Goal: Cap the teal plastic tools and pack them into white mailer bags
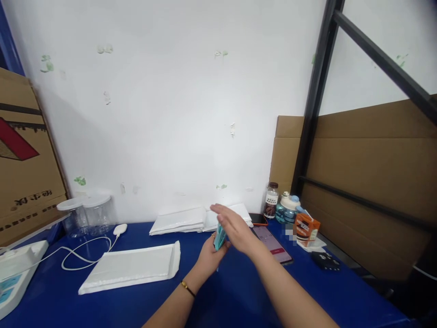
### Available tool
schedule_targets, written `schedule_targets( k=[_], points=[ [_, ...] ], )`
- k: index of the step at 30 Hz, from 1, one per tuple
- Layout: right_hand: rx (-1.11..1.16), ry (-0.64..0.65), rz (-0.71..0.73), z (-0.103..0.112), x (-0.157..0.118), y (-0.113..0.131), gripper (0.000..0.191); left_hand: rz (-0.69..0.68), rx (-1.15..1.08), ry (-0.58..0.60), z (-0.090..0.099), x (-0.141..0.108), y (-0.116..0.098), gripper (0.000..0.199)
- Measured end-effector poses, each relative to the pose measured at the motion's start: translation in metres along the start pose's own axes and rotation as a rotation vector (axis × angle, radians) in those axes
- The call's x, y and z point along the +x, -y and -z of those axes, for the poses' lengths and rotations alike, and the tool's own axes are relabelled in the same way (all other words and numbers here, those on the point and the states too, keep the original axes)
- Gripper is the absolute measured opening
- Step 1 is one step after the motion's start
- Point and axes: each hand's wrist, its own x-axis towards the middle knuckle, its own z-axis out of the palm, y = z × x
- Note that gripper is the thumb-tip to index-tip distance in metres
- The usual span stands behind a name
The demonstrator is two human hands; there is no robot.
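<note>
My left hand [209,254], with a dark bracelet at its wrist, grips a thin teal item [219,238] stood on edge above the blue table. Only a narrow side of the item shows, so its kind is unclear. My right hand [236,229] lies along the item's upper right side, its fingers stretched out straight and held together, the palm turned to the left. Just behind the hands are several white padded envelopes [180,220] in a low pile by the wall. Another white padded envelope [133,265] lies flat to the left of my left hand.
Two clear lidded jars [99,215], a white cable and a power strip [20,278] stand at left. Along the right are a tablet [273,245], a phone [258,219], a brown-capped bottle [271,200], a blue drink bottle [287,208] and an orange carton [306,229]. Cardboard flanks the table.
</note>
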Motion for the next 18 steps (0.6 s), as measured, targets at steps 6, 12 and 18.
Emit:
schedule_targets(
  k=[6, 12, 18],
  points=[
    [-0.035, 0.173, 0.043, -0.031, -0.005, 0.004, 0.039, 0.102, -0.132, -0.039, -0.008, -0.008, 0.011, 0.014],
    [0.518, 0.159, -0.111, -0.018, -0.012, -0.017, 0.057, 0.313, -0.581, 0.169, 0.002, -0.013, -0.001, 0.029],
    [1.016, 0.548, -0.305, -0.031, -0.034, -0.015, 0.049, 0.550, -1.096, 0.772, 0.014, -0.028, -0.017, 0.036]
  ],
)
